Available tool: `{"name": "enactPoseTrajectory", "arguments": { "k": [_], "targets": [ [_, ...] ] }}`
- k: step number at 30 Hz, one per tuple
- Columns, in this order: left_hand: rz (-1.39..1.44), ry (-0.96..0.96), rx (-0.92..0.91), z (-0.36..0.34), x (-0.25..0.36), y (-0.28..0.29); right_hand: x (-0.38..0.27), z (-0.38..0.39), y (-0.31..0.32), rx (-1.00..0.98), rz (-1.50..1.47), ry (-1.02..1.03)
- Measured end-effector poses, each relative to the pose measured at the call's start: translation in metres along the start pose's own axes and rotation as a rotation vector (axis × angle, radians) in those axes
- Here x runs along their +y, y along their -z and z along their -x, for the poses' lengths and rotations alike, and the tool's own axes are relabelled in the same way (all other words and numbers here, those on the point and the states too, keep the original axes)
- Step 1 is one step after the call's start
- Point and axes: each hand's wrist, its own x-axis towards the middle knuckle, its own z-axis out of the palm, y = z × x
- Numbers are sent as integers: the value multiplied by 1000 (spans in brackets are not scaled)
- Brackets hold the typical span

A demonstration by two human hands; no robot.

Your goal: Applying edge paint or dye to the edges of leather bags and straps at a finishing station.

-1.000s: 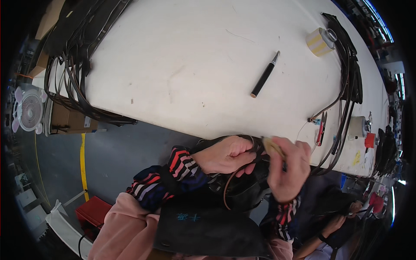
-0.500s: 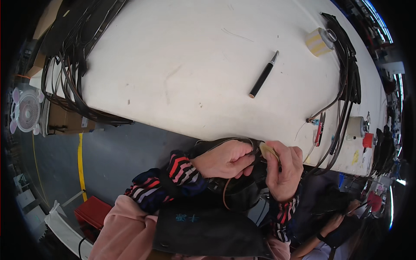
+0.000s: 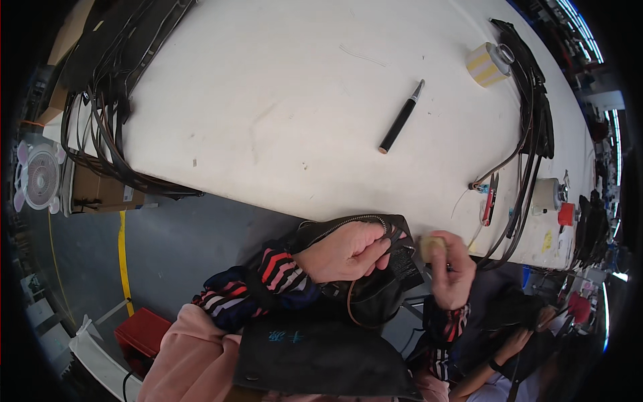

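Note:
At the table's front edge, a black leather bag [image 3: 365, 298] with a metal zipper lies under my left hand [image 3: 345, 251], whose fingers are curled round the zipper edge. Just right of the bag, clear of the zipper, my right hand [image 3: 452, 271] pinches a small yellowish piece [image 3: 432, 248]; its exact kind is unclear. Farther up the table lie a black pen-like tool [image 3: 400, 117] with a silver tip and red-handled snips [image 3: 489, 204].
The white table [image 3: 268, 120] carries dark strap pieces [image 3: 100, 100] at left and right, a yellow-striped can [image 3: 487, 67], metal cans and a red container [image 3: 566, 214]. Left are a fan [image 3: 41, 177] and red box [image 3: 140, 335]. A co-worker's arm [image 3: 506, 352] is at lower right.
My right hand has moved down and away from the zipper with the yellowish piece, exposing more of the bag. My left hand stays on the bag, slightly lower than a second ago.

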Motion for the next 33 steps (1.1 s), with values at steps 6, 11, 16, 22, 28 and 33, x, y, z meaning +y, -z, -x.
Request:
{"name": "enactPoseTrajectory", "arguments": {
  "k": [6, 11, 16, 22, 28, 33],
  "targets": [
    [-112, 26, 5, 6, -8, 0, -46, -26, -18, 101, -375, -73],
    [-241, -75, 36, 7, -8, -5, -15, -6, -38, 153, -68, 18],
    [-255, -73, 50, 5, -5, -8, -44, 5, -12, 139, -151, -91],
    [-218, -86, 61, 7, -12, -7, -26, 4, -42, 146, -9, -37],
    [-207, -83, 74, 7, -11, -10, -53, 7, -15, 248, -245, -71],
    [-208, -155, 132, 6, -22, -9, -34, -3, -47, 161, -53, 46]
  ]
}}
